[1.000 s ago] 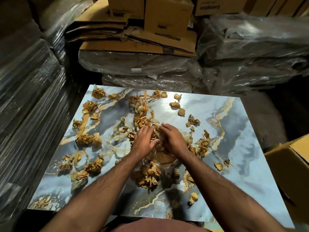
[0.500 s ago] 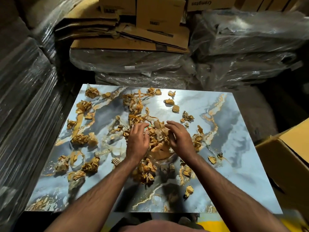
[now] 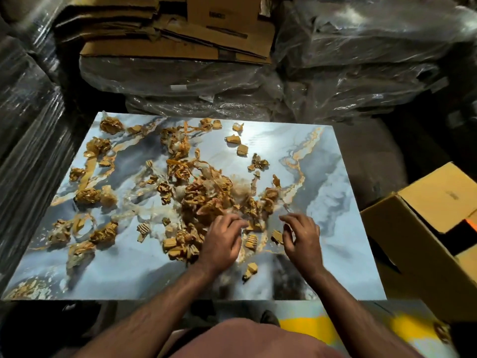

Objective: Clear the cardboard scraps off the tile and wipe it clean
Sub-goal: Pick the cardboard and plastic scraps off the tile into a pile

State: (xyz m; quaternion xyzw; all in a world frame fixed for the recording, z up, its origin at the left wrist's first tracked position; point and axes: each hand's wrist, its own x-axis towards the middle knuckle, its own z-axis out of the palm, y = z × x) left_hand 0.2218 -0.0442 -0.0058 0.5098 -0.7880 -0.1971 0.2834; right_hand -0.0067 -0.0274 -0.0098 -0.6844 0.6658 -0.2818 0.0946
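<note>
Gathering scraps on the tile

Both hands, left hand (image 3: 222, 242) and right hand (image 3: 302, 237), hover loose-fingered, holding nothing; best cup the cardboard scraps (image 3: 206, 200) just beyond them together across the tile (image 3: 335, 177).

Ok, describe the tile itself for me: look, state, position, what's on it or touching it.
The tile is a large glossy rectangular slab, pale blue-grey marble pattern with gold veins. It lies flat among plastic-wrapped stacks, reflecting light near its far edge. Crumpled cardboard scraps and thin strips litter its left and centre; the right side is mostly bare. The left hand and right hand are over its near centre among the scraps.
</note>
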